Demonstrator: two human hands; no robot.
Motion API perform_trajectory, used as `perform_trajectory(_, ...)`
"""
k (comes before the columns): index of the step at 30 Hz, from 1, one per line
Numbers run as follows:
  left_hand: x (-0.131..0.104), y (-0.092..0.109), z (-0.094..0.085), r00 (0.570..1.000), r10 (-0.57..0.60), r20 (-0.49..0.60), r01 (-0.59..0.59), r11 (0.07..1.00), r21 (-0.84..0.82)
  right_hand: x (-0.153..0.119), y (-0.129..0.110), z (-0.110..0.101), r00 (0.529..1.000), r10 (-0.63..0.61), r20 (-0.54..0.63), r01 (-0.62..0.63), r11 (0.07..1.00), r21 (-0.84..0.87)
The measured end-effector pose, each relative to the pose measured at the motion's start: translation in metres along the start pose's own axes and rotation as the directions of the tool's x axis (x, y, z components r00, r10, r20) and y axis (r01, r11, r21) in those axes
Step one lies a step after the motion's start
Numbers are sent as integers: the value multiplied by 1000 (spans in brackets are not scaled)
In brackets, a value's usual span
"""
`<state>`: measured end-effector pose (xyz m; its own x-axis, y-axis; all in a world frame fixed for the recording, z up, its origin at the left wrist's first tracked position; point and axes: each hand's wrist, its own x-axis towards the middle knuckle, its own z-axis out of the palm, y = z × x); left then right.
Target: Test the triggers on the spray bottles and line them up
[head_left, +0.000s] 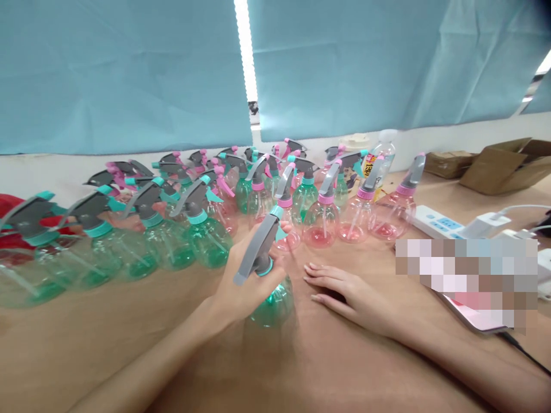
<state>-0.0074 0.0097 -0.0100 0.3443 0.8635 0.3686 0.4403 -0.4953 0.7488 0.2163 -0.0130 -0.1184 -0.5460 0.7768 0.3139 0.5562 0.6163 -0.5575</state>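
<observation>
Left hand curled in grip; right hand palm-down, fingers loosely extended.

Left hand grips a spray bottle — right hand rests nearby.

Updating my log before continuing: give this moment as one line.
left hand: gripping green spray bottle near neck; right hand: open, on table; beyond right hand: pink-collared spray bottles

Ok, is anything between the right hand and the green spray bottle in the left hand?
Nothing visible: only tabletop lies between the right hand and the lower part of the green spray bottle. The left hand grips it higher up.
</observation>
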Motion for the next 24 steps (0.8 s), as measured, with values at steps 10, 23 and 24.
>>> perform_trajectory(10, -1, 0, -2, 999, 37, 19, -37, 999, 35, 0, 3, 2, 1000, -12, -12, 13, 1000, 19)
perform_trajectory(23, -1, -1, -3, 999, -3, 39, 1, 999, 40, 0, 2, 2, 1000, 22, 8, -22, 1000, -4)
perform_trajectory(24, -2, -2, -2, 1000, 3, 31, -4, 999, 41, -1, 2, 2, 1000, 24, 6, -24, 1000, -4)
